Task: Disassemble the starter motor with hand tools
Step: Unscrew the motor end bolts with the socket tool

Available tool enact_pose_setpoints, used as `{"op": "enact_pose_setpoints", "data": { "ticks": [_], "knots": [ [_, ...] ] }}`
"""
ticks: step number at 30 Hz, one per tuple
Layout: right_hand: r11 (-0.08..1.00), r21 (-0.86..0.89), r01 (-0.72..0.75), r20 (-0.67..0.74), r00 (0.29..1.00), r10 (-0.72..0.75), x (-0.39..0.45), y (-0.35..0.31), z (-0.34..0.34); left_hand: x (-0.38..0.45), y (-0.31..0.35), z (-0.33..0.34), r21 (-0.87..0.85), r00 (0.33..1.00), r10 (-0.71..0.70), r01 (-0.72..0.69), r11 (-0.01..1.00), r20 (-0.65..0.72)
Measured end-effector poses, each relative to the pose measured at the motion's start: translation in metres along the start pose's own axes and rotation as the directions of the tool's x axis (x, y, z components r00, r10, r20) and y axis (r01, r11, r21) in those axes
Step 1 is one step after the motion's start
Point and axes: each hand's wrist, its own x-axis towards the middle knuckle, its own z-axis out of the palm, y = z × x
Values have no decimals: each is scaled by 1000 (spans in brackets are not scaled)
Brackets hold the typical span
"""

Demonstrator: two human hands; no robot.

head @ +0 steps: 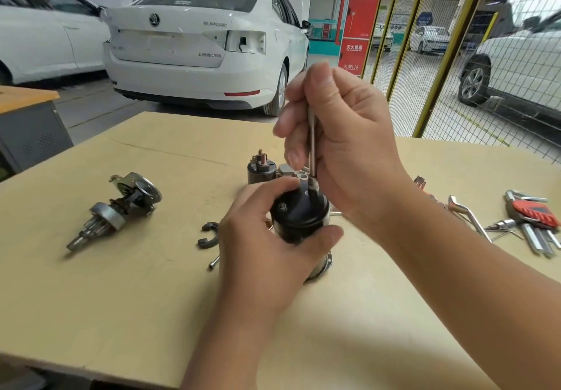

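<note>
The black starter motor body (296, 210) stands upright on the wooden table (121, 283), and my left hand (267, 238) is wrapped around its side. My right hand (340, 134) is above it, closed on a thin metal tool shaft (311, 143) held vertically. The shaft's tip sits on a fastener on the body's top cap. Just behind the body stand the black solenoid (261, 169) with copper terminals and a grey metal housing piece (288, 171). The removed pinion and clutch assembly (118, 207) lies on its side to the left.
A dark fork lever (208, 235) and a small bolt (214, 262) lie left of my left hand. A red hex key set (534, 216), a bent metal wrench (467, 213) and other tools lie at the right. White cars and a yellow mesh fence stand behind the table.
</note>
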Motion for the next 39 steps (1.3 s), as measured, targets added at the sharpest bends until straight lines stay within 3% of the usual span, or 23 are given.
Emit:
{"op": "enact_pose_setpoints", "data": {
  "ticks": [3, 7, 10, 15, 19, 23, 31, 39],
  "knots": [
    [999, 26, -44, 49, 998, 43, 3, 1, -3, 0, -2, 1, -81, 999, -43, 44, 996, 8],
    [949, 224, -220, 229, 959, 168, 7, 1, -12, 9, -6, -10, -251, 981, -46, 93, 963, 186],
    [878, 357, -318, 330, 922, 200, 10, 2, -19, 11, -6, -14, -282, 968, -50, 121, 952, 247],
    [902, 352, -249, 252, 954, 165, 9, 3, -19, 5, -1, -12, -304, 982, -9, 67, 950, 187],
    [945, 253, -207, 165, 972, 168, 9, 2, -15, 6, 6, -6, -252, 995, -30, 54, 966, 99],
    [930, 270, -249, 148, 965, 215, 8, 1, -14, 12, 10, -6, -227, 998, -10, 25, 974, 69],
    [858, 427, -285, 169, 957, 234, 12, -1, -22, 27, 16, -9, -93, 977, -34, 54, 994, 208],
    [839, 459, -293, 364, 923, 124, 18, -18, -27, 42, 20, -9, 48, 941, 13, -31, 998, 339]
  ]
}}
